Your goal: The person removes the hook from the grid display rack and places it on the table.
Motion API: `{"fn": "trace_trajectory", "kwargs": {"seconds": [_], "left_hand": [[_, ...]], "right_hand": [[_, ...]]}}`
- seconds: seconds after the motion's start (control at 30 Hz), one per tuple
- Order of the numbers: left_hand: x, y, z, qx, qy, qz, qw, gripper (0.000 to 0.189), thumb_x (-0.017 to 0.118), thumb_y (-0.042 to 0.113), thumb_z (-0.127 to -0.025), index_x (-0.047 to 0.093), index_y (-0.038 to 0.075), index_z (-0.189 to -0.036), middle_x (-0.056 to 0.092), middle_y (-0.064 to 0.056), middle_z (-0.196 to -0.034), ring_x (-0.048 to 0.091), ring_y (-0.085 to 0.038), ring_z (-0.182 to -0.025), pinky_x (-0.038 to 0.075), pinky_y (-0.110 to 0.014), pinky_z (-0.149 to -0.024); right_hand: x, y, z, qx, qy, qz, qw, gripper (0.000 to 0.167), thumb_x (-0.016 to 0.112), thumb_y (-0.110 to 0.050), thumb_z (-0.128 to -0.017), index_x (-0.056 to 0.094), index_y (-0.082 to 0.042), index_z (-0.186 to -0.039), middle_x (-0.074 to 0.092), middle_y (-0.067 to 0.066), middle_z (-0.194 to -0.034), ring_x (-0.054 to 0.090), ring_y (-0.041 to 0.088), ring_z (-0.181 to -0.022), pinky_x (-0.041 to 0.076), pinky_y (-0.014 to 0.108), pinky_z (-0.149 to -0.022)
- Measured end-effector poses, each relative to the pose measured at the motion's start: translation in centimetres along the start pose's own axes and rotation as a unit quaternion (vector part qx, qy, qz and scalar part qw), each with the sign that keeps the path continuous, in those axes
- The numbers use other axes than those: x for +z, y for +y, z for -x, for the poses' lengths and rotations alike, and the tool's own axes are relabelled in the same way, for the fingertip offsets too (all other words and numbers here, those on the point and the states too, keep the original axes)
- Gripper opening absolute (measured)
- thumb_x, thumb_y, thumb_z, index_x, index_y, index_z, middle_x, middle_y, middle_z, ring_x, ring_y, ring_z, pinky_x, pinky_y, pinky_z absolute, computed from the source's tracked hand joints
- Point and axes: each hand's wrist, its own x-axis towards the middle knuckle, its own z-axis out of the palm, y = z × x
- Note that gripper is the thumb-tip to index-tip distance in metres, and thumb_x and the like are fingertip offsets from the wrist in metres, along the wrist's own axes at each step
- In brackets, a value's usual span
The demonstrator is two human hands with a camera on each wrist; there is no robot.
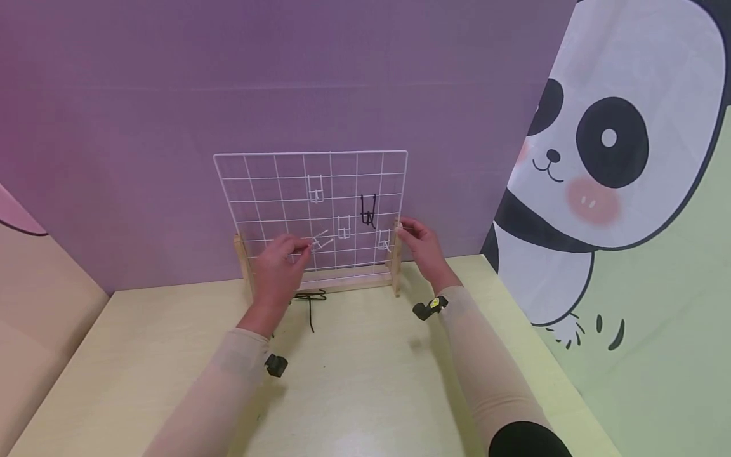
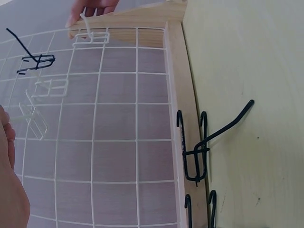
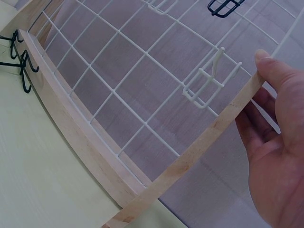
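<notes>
A white wire grid (image 1: pixel 311 152) stands upright in a wooden stand (image 3: pixel 190 154). My left hand (image 1: pixel 276 270) pinches a white wire hook (image 1: pixel 323 243) in front of the grid's lower middle. In the left wrist view, only part of that hand shows at the left edge, beside the hook. My right hand (image 1: pixel 425 251) holds the top of the stand's right post, its thumb (image 3: pixel 270 64) near the grid's side wire. White hooks (image 1: pixel 315 190) hang at several places on the grid, one of them (image 3: pixel 206 85) close to the right hand. A black hook (image 1: pixel 368 211) also hangs there.
Black hooks (image 2: pixel 194 152) lie at the front of the stand's base, one prong jutting out over the pale tabletop (image 1: pixel 354 368). Behind the grid rises a purple backdrop (image 1: pixel 285 95). A panda picture (image 1: pixel 634 209) covers the wall at right.
</notes>
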Motion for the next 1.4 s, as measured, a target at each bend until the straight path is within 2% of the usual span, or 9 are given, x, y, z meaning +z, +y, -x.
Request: {"fn": "trace_trajectory", "kwargs": {"seconds": [0.17,0.4,0.6,0.87,1.1,1.4], "left_hand": [[0.5,0.2,0.4,0.012,-0.016,-0.005,0.9998,0.012,0.087,-0.004,-0.092,0.082,-0.001,-0.103,0.078,-0.012,-0.098,0.077,-0.027,-0.089,0.066,-0.041,-0.074],[1.2,-0.1,1.3,0.044,-0.045,-0.015,0.9979,0.01,0.086,-0.003,-0.093,0.081,-0.002,-0.102,0.076,-0.012,-0.096,0.077,-0.027,-0.087,0.066,-0.04,-0.076],[1.8,-0.4,1.8,0.049,-0.057,-0.019,0.997,0.01,0.085,-0.003,-0.093,0.082,0.001,-0.101,0.076,-0.009,-0.096,0.076,-0.026,-0.087,0.066,-0.041,-0.078],[2.3,-0.4,2.5,0.063,-0.09,-0.031,0.9934,0.011,0.085,-0.005,-0.093,0.081,0.001,-0.101,0.073,-0.008,-0.095,0.073,-0.026,-0.086,0.067,-0.04,-0.079],[2.8,-0.4,3.2,0.034,-0.126,-0.028,0.991,0.012,0.086,-0.001,-0.093,0.081,0.003,-0.103,0.076,-0.007,-0.1,0.075,-0.026,-0.093,0.067,-0.041,-0.085],[3.5,-0.7,4.0,0.021,-0.158,-0.025,0.9869,0.01,0.086,0.0,-0.095,0.083,0.005,-0.104,0.075,-0.004,-0.1,0.074,-0.024,-0.094,0.066,-0.038,-0.086]], "right_hand": [[0.0,0.1,-0.1,0.0,0.002,0.0,1.0,0.035,0.069,-0.013,-0.11,0.069,-0.002,-0.144,0.073,0.003,-0.125,0.064,0.017,-0.119,0.051,0.037,-0.114],[0.1,0.1,-0.1,0.001,0.005,-0.004,1.0,0.035,0.07,-0.013,-0.11,0.069,-0.001,-0.143,0.073,0.003,-0.124,0.064,0.017,-0.119,0.051,0.036,-0.113],[0.1,-0.2,0.0,0.005,0.005,-0.003,1.0,0.036,0.07,-0.014,-0.11,0.069,-0.001,-0.143,0.073,0.003,-0.124,0.064,0.017,-0.12,0.05,0.038,-0.115],[0.0,-0.2,0.0,0.008,0.001,-0.01,0.9999,0.037,0.07,-0.013,-0.11,0.067,-0.001,-0.145,0.073,0.007,-0.13,0.064,0.018,-0.124,0.048,0.041,-0.12],[-0.1,-0.3,0.1,0.012,-0.001,-0.005,0.9999,0.038,0.07,-0.015,-0.11,0.067,-0.001,-0.145,0.072,0.009,-0.132,0.063,0.02,-0.127,0.046,0.044,-0.122],[0.0,-0.5,0.0,0.011,-0.002,-0.008,0.9999,0.038,0.07,-0.012,-0.11,0.067,0.0,-0.145,0.072,0.011,-0.132,0.063,0.019,-0.125,0.048,0.042,-0.121]]}}
